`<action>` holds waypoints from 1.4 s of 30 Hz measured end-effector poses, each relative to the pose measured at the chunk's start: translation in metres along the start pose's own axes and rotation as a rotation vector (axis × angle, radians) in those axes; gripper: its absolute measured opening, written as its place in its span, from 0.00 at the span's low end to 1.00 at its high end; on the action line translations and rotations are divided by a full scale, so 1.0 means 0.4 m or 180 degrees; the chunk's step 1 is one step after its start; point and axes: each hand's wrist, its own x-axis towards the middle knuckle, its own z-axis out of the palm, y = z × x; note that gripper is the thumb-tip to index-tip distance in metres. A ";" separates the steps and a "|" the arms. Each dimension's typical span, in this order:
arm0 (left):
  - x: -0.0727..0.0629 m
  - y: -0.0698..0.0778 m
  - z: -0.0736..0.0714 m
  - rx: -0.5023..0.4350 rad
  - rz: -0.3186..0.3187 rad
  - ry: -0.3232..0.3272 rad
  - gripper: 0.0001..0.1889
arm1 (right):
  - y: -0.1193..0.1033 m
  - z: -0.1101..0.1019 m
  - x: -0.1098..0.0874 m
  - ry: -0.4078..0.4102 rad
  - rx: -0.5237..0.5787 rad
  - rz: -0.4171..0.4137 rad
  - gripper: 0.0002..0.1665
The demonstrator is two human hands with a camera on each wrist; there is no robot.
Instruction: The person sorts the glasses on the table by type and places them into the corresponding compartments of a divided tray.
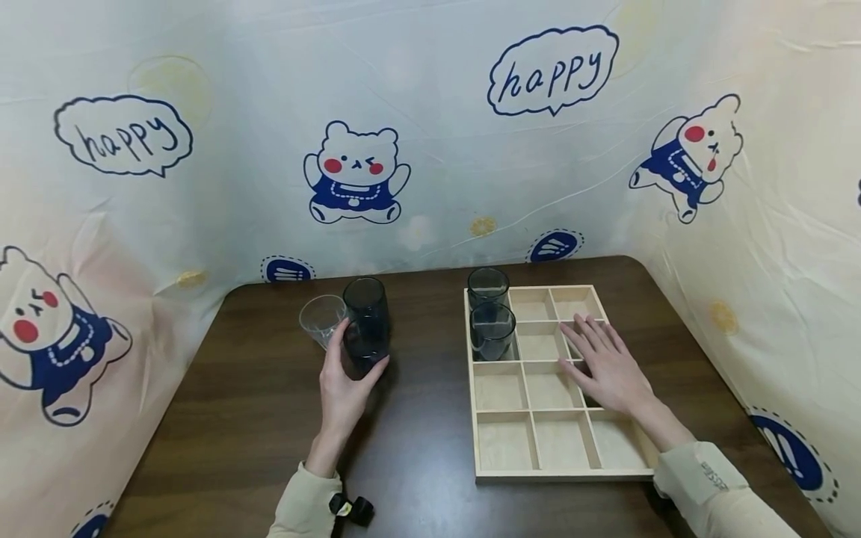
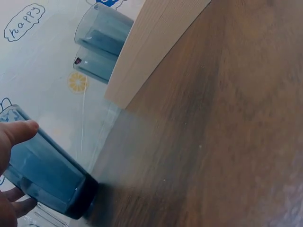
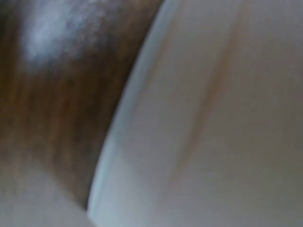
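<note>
On the left of the table, my left hand [image 1: 346, 392] grips a tall dark tinted glass [image 1: 367, 321], thumb on one side and fingers on the other. In the left wrist view this glass [image 2: 49, 172] looks blue; whether its base touches the table I cannot tell. Just beside it stands a clear glass [image 1: 320, 317]. My right hand [image 1: 608, 366] lies flat with spread fingers over the right side of a divided wooden box [image 1: 565, 474]. Two more tinted glasses [image 1: 493, 332] stand in the box's left column, in the two back compartments.
The dark wooden table [image 1: 242, 403] is bounded by a printed cloth [image 1: 444, 164] at the back and sides. Between the held glass and the box lies a strip of tabletop. The right wrist view is blurred, mostly filled by a pale surface.
</note>
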 end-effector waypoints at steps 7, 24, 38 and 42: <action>0.000 0.000 0.007 -0.0398 -0.0189 -0.0030 0.51 | 0.001 0.000 0.000 0.0026 0.0001 -0.0004 0.44; 0.009 -0.003 -0.002 -0.0594 -0.0616 -0.0336 0.47 | 0.004 0.008 -0.007 0.0058 -0.0033 0.0000 0.44; 0.016 -0.026 -0.001 -0.1039 -0.0950 -0.0564 0.43 | -0.001 0.008 -0.006 0.0078 0.0002 -0.0007 0.44; 0.020 -0.021 -0.004 -0.0941 -0.0990 -0.0557 0.44 | -0.001 0.009 -0.006 0.0070 0.0000 0.0006 0.44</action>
